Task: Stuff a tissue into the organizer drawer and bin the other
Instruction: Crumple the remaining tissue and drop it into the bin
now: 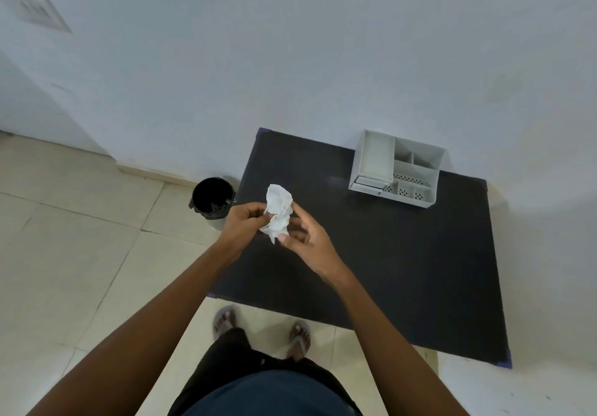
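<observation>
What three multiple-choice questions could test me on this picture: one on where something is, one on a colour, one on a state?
1. Where does the bin stand?
A. On the floor, beside the table's left edge
B. On the table, next to the organizer
C. Behind the person's feet

2. What colour is the table top?
A. White
B. Black
C. Red

3. How is the tissue right now?
A. Lying flat on the table
B. Tucked inside the organizer
C. Crumpled, held between both hands

Answers:
1. A: the bin sits on the floor tiles just off the table's left edge.
2. B: the top is dark, and the white organizer stands out against it.
3. C: the left hand and right hand pinch the crumpled tissue above the table.
</observation>
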